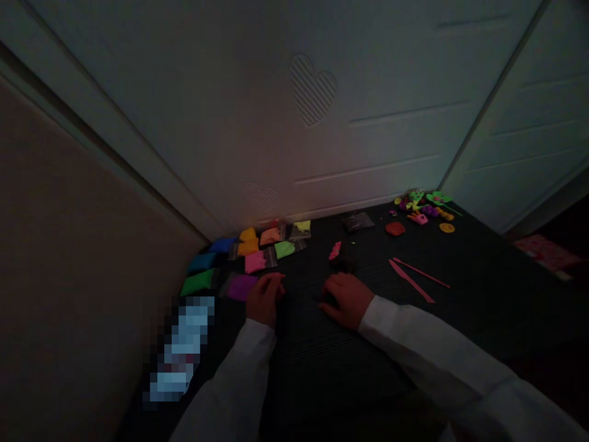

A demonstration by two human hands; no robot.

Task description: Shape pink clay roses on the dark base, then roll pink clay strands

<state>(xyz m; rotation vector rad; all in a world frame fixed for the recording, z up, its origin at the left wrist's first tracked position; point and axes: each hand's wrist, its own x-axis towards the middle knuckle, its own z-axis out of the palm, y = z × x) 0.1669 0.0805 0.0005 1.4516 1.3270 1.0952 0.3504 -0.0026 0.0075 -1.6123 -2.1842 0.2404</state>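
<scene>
My left hand (264, 302) is over the dark table beside a bag of purple clay (239, 287), its fingers curled together. Whatever may be between those fingertips is too dark to make out. To the right, my right hand (348, 301) rests low at the table with bent fingers and the thumb underneath. A small dark bit shows at its fingertips, but its kind is unclear. Just beyond that hand stands a dark lump with pink beads (336, 250) on its left side.
Bags of coloured clay, among them a pink bag (256, 262) and a green bag (199, 282), lie at the left. A pixelated bright screen (186, 344) is nearer. Two pink modelling tools (411, 281), a red clay piece (394, 228) and small clay figures (416, 202) lie right.
</scene>
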